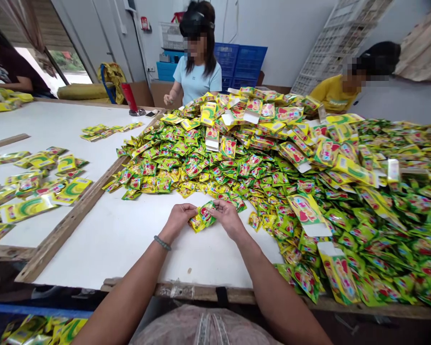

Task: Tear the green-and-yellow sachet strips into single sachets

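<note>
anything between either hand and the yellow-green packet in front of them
Nothing visible: the left hand and right hand both have their fingertips on the packet. The large pile lies beyond them and to the right, not in between.

Relative to the blue crates (250, 61), a white lattice rack (339, 40) was located to the right, a white basket (172, 38) to the left, and, farther left, a red flask (129, 97), a red wall-mounted unit (144, 24), a yellow bag (115, 76) and a gathered curtain (27, 28).
</note>
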Demonstrator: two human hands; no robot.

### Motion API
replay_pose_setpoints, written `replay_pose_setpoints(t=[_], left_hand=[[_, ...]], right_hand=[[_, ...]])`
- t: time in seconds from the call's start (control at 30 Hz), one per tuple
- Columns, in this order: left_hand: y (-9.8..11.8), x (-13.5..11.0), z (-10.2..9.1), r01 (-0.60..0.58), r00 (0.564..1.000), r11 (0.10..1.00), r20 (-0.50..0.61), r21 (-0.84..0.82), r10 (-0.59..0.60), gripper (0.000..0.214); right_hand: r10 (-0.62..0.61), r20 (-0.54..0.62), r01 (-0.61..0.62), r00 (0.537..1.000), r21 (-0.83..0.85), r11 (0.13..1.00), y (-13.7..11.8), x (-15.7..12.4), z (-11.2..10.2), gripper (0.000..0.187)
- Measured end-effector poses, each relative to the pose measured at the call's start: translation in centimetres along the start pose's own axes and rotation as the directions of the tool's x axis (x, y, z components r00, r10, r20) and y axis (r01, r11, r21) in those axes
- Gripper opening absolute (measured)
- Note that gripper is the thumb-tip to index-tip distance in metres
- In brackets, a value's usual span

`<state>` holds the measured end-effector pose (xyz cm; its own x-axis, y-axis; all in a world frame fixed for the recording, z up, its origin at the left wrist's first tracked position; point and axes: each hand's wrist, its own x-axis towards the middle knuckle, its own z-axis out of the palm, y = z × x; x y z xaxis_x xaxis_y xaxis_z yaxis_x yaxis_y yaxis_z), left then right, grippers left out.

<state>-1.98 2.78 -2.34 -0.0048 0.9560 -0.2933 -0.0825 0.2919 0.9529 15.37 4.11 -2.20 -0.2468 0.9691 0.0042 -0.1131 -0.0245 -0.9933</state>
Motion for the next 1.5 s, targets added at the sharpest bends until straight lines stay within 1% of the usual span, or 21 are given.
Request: replay_pose_setpoints(t=[0.1, 0.17, 0.23, 0.33, 0.4, 0.43, 0.47, 0.53, 0.6, 0.63, 0.7, 0.8, 0.93, 1.03, 1.13, 1.2, 1.27, 1.33, 1.4, 1.47, 1.5], left_hand=[[-0.1, 0.1, 0.0, 0.005, 1.0, 1.0, 0.009, -0.012, -0.005, 0.021], [0.0, 0.1, 0.0, 0.008, 1.0, 0.999, 0.018, -0.037, -0.007, 0.024], [0.1, 0.1, 0.1, 0.019, 0.999, 0.998, 0.04, -0.065, -0.016, 0.028], [0.1, 0.0, -0.1, 0.039, 0.997, 0.996, 0.074, -0.082, -0.033, 0.033], [-0.1, 0.0, -0.2, 0.044, 0.997, 0.996, 0.074, -0.073, -0.038, 0.033], [-0.2, 0.0, -0.2, 0.043, 0.997, 0.997, 0.064, -0.066, -0.038, 0.033], [-0.3, 0.1, -0.2, 0.039, 0.998, 0.998, 0.047, -0.058, -0.036, 0.033], [-0.4, 0.2, 0.0, 0.028, 1.0, 0.998, 0.005, -0.049, -0.027, 0.032], [-0.3, 0.2, 0.3, 0.019, 0.999, 0.998, -0.034, -0.053, -0.021, 0.032], [-0.2, 0.2, 0.4, 0.018, 0.999, 0.998, -0.047, -0.06, -0.021, 0.032], [0.0, 0.1, 0.6, 0.021, 0.998, 0.997, -0.056, -0.077, -0.025, 0.031], [0.3, -0.2, 0.6, 0.022, 0.999, 0.996, -0.038, -0.091, -0.026, 0.032], [0.4, -0.2, 0.4, 0.012, 1.0, 0.996, -0.026, -0.091, -0.014, 0.032], [0.3, -0.1, 0.4, 0.003, 1.0, 0.996, -0.022, -0.093, -0.005, 0.031], [0.4, -0.2, 0.3, 0.011, 1.0, 0.996, 0.017, -0.089, -0.01, 0.032], [0.6, -0.4, 0.2, 0.023, 0.997, 0.996, 0.081, -0.083, -0.016, 0.033], [0.8, -0.6, 0.0, 0.02, 0.985, 0.997, 0.171, -0.074, -0.007, 0.031], [1.0, -0.8, 0.0, 0.013, 0.967, 0.998, 0.254, -0.062, 0.003, 0.03], [1.1, -1.1, 0.0, 0.025, 0.951, 0.998, 0.309, -0.059, -0.005, 0.032], [1.1, -1.3, 0.3, 0.041, 0.938, 0.997, 0.347, -0.06, -0.018, 0.036], [1.1, -1.4, 0.4, 0.047, 0.932, 0.997, 0.361, -0.059, -0.022, 0.04]], right_hand=[[-0.026, -0.023, 0.026, 0.999, 0.0, 1.0, 0.1, 0.0, 0.3, 0.028], [-0.013, -0.028, 0.012, 1.0, -0.029, 1.0, 0.1, 0.0, 0.7, 0.028], [0.003, -0.019, -0.005, 1.0, -0.124, 0.992, 0.1, -0.2, 1.0, 0.027], [-0.007, -0.005, 0.005, 1.0, -0.302, 0.953, -0.1, -0.5, 1.1, 0.026], [-0.025, -0.011, 0.019, 1.0, -0.364, 0.931, -0.2, -0.5, 0.8, 0.026], [-0.025, -0.022, 0.015, 0.999, -0.356, 0.934, -0.3, -0.5, 0.6, 0.026], [-0.02, -0.043, 0.005, 0.999, -0.314, 0.95, -0.3, -0.4, 0.4, 0.027], [0.007, -0.115, -0.024, 0.993, -0.15, 0.988, -0.2, -0.3, 0.3, 0.03], [0.051, -0.187, -0.049, 0.981, 0.013, 0.999, 0.0, -0.2, 0.5, 0.034], [0.069, -0.205, -0.057, 0.976, 0.063, 0.996, 0.1, -0.1, 0.8, 0.035], [0.087, -0.203, -0.069, 0.975, 0.095, 0.993, 0.3, -0.1, 1.3, 0.037], [0.105, -0.206, -0.09, 0.973, 0.082, 0.993, 0.3, -0.2, 1.9, 0.038], [0.101, -0.229, -0.094, 0.968, 0.04, 0.995, 0.2, -0.3, 1.8, 0.038], [0.045, -0.179, -0.056, 0.983, -0.056, 0.997, -0.1, -0.3, 1.3, 0.034], [-0.011, -0.082, -0.008, 0.997, -0.224, 0.975, -0.2, -0.3, 0.8, 0.027], [-0.045, -0.042, 0.027, 0.998, -0.347, 0.937, -0.2, -0.4, 0.6, 0.022], [-0.062, -0.029, 0.044, 0.998, -0.421, 0.906, -0.2, -0.3, 0.4, 0.017], [-0.054, -0.02, 0.041, 0.998, -0.413, 0.91, -0.2, -0.3, 0.2, 0.017], [-0.036, -0.006, 0.032, 0.999, -0.363, 0.931, -0.5, -0.5, 0.0, 0.022], [-0.004, 0.05, 0.022, 0.999, -0.359, 0.933, -1.0, -1.0, -0.1, 0.025], [0.02, 0.097, 0.019, 0.995, -0.392, 0.92, -1.3, -1.3, -0.1, 0.025]])
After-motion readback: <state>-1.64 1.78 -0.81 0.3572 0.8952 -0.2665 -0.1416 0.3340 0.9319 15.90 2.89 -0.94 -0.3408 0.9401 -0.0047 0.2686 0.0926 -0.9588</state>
